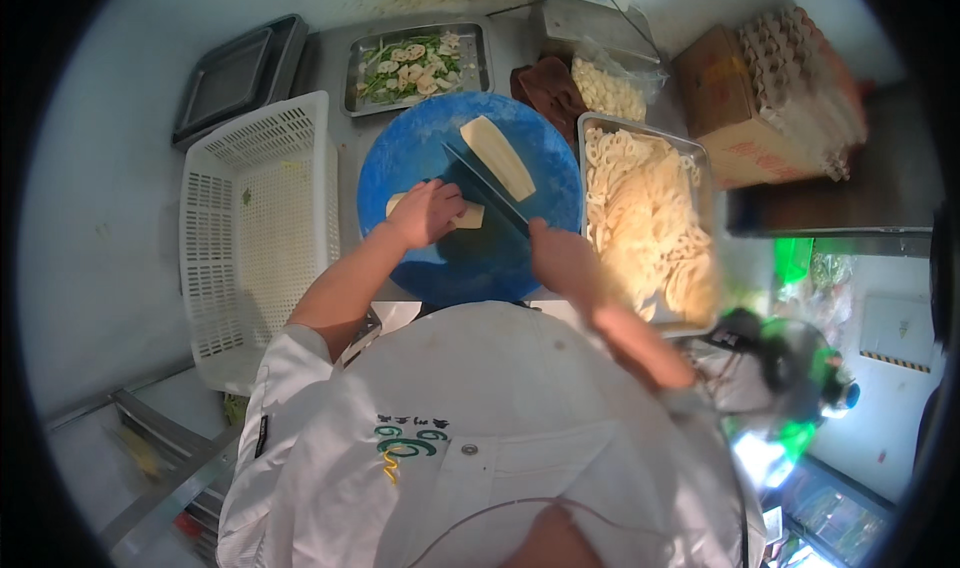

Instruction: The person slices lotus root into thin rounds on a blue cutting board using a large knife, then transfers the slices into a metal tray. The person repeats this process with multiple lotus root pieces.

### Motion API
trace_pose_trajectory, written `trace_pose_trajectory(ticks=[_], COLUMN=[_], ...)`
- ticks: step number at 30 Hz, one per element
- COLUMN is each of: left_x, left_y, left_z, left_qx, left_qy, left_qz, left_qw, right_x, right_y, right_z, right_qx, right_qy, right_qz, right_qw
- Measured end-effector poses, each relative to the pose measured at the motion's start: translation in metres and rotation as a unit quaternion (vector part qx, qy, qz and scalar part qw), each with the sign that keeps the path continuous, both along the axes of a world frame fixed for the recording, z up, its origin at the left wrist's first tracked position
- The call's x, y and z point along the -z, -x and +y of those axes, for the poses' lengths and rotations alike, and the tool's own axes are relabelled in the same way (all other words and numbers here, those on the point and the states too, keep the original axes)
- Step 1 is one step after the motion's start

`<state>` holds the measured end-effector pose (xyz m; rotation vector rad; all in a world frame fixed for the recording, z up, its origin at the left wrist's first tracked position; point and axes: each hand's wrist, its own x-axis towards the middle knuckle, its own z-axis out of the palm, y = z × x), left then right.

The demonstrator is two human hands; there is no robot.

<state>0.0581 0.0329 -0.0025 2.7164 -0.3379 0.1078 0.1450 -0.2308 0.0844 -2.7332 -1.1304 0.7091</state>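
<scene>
A round blue cutting board [400,148] lies in front of me. On its left part, my left hand [428,214] presses down over a pale peeled lotus root piece [470,217], fingers curled around it; both ends of the piece show. My right hand [562,256] is closed around the handle of a kitchen knife [482,182]. The blade slants up and left across the board, between the held piece and a longer peeled lotus root [498,158]. That longer one lies loose towards the far right of the board, with nothing touching it.
Right of the board, a metal tray [703,168] holds heaped lotus root slices [650,218]. A white plastic basket [330,158] stands left. Behind are a tray [350,73] of mixed slices and greens, a brown cloth [548,93], a bag of pale pieces [608,90], a carton [715,108] and egg trays [800,78].
</scene>
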Motion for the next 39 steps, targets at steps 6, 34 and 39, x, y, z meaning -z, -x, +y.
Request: trace_pose_trajectory(ticks=[6, 34, 39], left_x=[0.007, 0.037, 0.031], left_y=[-0.005, 0.005, -0.002], left_z=[-0.002, 0.005, 0.005], left_qx=[0.009, -0.037, -0.028], left_qy=[-0.033, 0.071, 0.060], left_qz=[0.001, -0.021, 0.010], left_qw=[0.999, 0.997, 0.998], right_x=[-0.002, -0.032, 0.027], right_y=[0.001, -0.004, 0.001], right_z=[0.003, 0.044, 0.044], right_qx=[-0.041, -0.014, 0.011], right_qy=[0.014, 0.001, -0.011], right_qz=[-0.004, 0.033, 0.022], right_qw=[0.999, 0.999, 1.000])
